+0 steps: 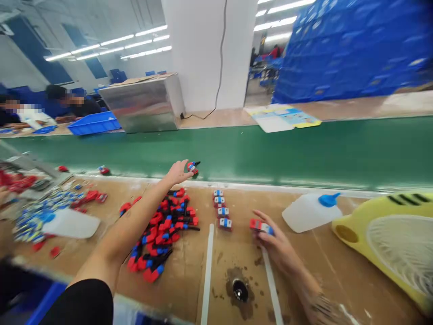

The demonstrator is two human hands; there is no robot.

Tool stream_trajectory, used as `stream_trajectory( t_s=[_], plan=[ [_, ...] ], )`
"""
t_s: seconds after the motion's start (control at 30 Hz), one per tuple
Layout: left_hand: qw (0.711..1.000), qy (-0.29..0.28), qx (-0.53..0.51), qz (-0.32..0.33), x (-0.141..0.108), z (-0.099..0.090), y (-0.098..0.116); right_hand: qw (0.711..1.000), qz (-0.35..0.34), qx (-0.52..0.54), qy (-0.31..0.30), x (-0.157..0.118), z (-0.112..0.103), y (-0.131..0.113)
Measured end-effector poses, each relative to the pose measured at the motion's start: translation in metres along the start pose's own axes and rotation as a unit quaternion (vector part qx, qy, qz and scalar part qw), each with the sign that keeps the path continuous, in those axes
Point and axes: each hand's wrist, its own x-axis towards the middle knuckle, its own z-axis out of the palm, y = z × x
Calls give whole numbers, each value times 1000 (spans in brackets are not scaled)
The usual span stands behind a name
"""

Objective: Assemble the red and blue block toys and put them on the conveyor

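My left hand reaches over the near edge of the green belt, fingers apart, beside a small red, white and blue part with a black stem; whether they touch is unclear. Between the thumb and fingers of my right hand is a red, white and blue part, above the cardboard-covered table. A short column of similar parts stands between my hands. Under my left forearm lies a pile of red and blue pieces with black stems.
A white bottle with blue cap and a yellow object lie right. Another bottle and blue-white pieces lie left. A black cup sits near front. The green belt crosses behind. People sit far left.
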Motion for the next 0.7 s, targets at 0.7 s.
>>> stream_trajectory(
  t_s=[0.7],
  plan=[
    [973, -38, -216, -65, -317, 73, 7, 992, 28, 119, -24, -56, -10, 20]
  ],
)
